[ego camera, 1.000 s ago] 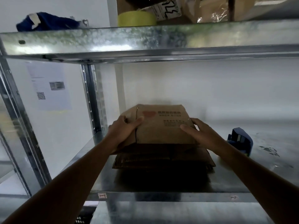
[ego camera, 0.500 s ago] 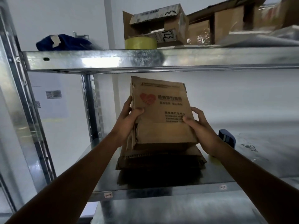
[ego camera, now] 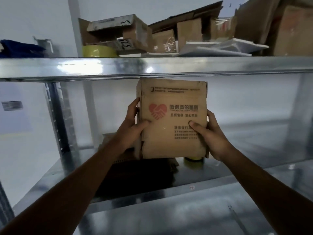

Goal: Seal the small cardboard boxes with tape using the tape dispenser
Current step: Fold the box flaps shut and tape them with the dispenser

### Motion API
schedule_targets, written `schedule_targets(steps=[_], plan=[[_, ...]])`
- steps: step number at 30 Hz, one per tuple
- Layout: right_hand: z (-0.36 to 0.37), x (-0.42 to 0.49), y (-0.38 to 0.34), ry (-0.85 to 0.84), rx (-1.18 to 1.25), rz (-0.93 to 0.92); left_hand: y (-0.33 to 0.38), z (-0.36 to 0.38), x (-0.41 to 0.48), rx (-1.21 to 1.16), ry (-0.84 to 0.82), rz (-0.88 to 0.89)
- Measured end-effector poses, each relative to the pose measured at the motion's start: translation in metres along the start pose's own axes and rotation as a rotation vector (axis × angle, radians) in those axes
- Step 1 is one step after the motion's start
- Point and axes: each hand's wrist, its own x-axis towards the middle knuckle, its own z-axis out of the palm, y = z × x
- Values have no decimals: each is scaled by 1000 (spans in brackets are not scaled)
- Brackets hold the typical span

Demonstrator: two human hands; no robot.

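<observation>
Flat brown cardboard box with a red heart print (ego camera: 172, 133) held upright in 2 hands.
The left hand (ego camera: 133, 131) grips the box's left edge, thumb on the printed front, fingers behind; the right hand (ego camera: 210, 138) grips the right edge slightly lower, thumb also on the front. The box hangs between them above the galvanised metal shelf (ego camera: 194, 177). Below it lie a dark stack of flattened cardboard (ego camera: 135, 168) and a yellowish tape roll (ego camera: 193, 161), partly hidden behind the box's lower right corner.
</observation>
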Motion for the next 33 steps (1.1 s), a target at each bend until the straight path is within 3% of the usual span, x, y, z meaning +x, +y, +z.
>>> schedule_targets(steps=[17,27,33], plan=[[-223,-2,-23,-20,-170,-55,18,251,50,-194,151,-2],[-266,33,2,57,-107,-84,-18,288,83,-202,20,11],[-274,64,7,85,-41,-117,-36,283,114,-228,42,3]])
